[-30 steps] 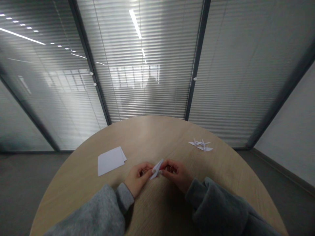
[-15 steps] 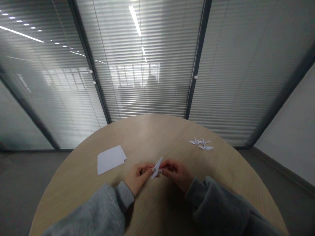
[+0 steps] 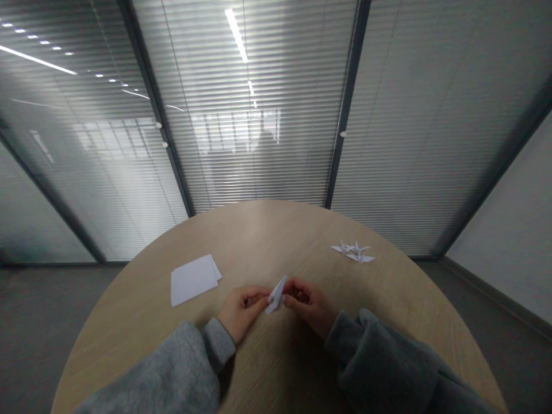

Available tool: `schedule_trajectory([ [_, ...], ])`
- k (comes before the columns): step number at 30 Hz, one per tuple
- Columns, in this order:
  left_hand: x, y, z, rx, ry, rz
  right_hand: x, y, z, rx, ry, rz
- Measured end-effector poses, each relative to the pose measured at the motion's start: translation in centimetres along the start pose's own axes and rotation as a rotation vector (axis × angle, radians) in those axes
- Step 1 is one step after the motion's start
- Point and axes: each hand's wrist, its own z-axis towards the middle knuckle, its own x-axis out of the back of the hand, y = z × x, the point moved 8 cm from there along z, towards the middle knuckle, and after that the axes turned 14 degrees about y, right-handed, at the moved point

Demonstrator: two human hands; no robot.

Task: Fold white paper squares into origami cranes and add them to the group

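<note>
A narrow folded piece of white paper (image 3: 276,295) stands tilted between my hands, near the front of the round wooden table (image 3: 267,230). My left hand (image 3: 244,306) pinches its left side with thumb and fingertips. My right hand (image 3: 304,299) holds the other side, its fingers curled in. Part of the paper is hidden behind my fingers. To the left lies a small stack of white paper sheets (image 3: 193,280), out of reach of neither hand's fingers touching it.
Several folded paper cranes (image 3: 352,252) lie together at the table's right. Beyond the curved table edge stand glass partitions with slatted blinds, and a dim figure of a person shows behind them. Grey carpet surrounds the table.
The folded paper has tilted slightly between my fingers, and both hands have shifted only a little. The head view has moved slightly.
</note>
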Motion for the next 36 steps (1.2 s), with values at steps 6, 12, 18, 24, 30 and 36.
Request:
schedule_trajectory([
  [6,0.4,0.5,-0.2,-0.062,0.068,0.128,0.3,0.1,0.1,-0.048,0.047,-0.017],
  [12,1.3,3.7,-1.2,-0.349,0.21,0.319,0.8,-0.1,0.0,-0.027,0.118,-0.165],
  [18,0.1,4.4,-1.7,-0.464,0.15,0.46,0.9,-0.8,-0.1,0.063,0.16,-0.282],
  [24,0.1,4.3,-1.6,-0.427,0.164,0.53,1.1,-1.8,-0.3,0.183,0.179,-0.353],
  [30,0.5,3.1,-1.1,-0.284,0.191,0.387,1.0,-2.4,-0.4,0.233,0.171,-0.386],
  [36,0.4,1.1,-0.3,-0.057,0.155,0.189,1.1,-2.7,-0.3,0.251,0.175,-0.346],
])
